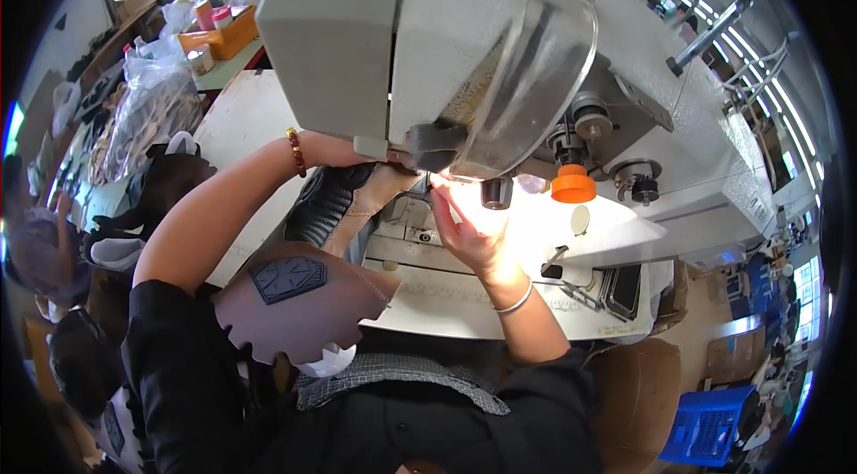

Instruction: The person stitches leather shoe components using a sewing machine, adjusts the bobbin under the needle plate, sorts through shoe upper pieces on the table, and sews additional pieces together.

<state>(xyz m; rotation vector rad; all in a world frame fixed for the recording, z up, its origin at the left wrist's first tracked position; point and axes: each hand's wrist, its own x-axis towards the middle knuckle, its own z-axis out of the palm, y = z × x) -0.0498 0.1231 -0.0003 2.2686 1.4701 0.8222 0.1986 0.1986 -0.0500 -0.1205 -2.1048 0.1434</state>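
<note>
One sewing machine (335, 45), beneath it one shoe upper (323, 213), left hand (336, 150) half-hidden, right hand (471, 235) alongside, grips I can't tell

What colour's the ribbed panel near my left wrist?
The ribbed panel is black, clearest in the head view.

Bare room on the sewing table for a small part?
Free: white tabletop beyond left forearm, left of sewing-machine head; front strip between shoe upper and right wrist. Crowded: below the head, with left hand, right hand, upper; right corner, with flat black item.
</note>
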